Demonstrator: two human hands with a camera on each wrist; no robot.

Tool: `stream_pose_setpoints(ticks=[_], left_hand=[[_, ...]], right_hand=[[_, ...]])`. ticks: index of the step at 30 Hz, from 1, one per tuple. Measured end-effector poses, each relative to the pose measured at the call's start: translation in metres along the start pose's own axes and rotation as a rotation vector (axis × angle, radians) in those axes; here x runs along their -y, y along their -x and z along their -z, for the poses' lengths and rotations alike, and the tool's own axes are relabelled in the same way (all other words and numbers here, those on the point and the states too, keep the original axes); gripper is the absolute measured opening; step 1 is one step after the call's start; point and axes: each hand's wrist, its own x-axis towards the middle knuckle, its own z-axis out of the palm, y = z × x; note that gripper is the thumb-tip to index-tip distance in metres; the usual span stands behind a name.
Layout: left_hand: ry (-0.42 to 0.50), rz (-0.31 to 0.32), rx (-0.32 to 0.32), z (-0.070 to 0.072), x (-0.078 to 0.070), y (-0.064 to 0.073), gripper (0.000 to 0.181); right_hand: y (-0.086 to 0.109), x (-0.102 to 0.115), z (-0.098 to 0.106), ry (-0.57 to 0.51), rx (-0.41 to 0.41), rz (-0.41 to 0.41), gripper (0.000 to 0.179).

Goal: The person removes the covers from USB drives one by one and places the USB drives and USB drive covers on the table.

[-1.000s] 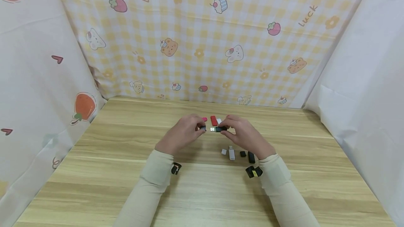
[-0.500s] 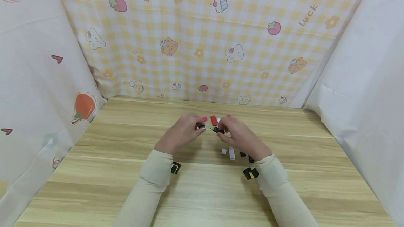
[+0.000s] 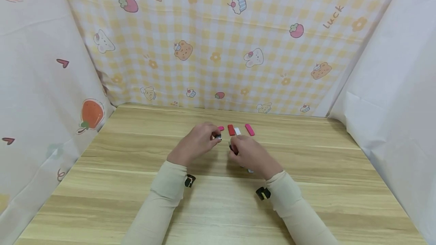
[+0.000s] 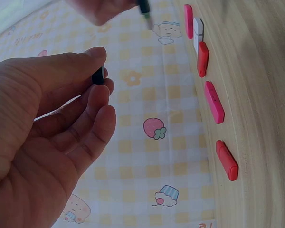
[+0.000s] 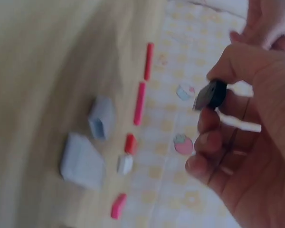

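Currently | right hand: pinching black, pale-tipped stick | left hand: pinching dark cap

High head view, two close wrist views
The head camera looks forward and down, farther off, taking in both sleeves, the table and the checked cloth. The left wrist camera sits close to the left hand, table at right; the right wrist camera, close to the right hand, has it at left. Both share the pink sticks.
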Motion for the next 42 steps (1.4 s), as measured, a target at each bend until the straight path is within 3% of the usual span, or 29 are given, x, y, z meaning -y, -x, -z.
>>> stream_pose_setpoints(ticks=[7, 15, 19, 23, 31, 42], left_hand=[[-0.001, 0.017, 0.005, 0.0, 0.0, 0.0, 0.009], [0.009, 0.032, 0.018, 0.001, -0.001, 0.0, 0.012], [0.004, 0.031, 0.018, 0.001, -0.002, 0.0, 0.011], [-0.002, 0.03, 0.018, 0.001, -0.002, 0.001, 0.01], [0.007, 0.035, 0.017, 0.001, -0.002, 0.001, 0.011], [0.003, 0.018, 0.017, 0.001, -0.001, 0.002, 0.009]], right_hand=[[0.0, 0.011, -0.018, 0.125, -0.031, -0.006, 0.024], [-0.001, 0.021, -0.035, 0.109, 0.027, -0.174, 0.028], [-0.001, 0.024, -0.04, 0.113, 0.043, -0.213, 0.031], [-0.001, 0.026, -0.041, 0.103, 0.077, -0.23, 0.032], [-0.002, 0.028, -0.04, 0.039, 0.151, -0.249, 0.014], [-0.001, 0.026, -0.034, 0.037, 0.167, -0.217, 0.022]])
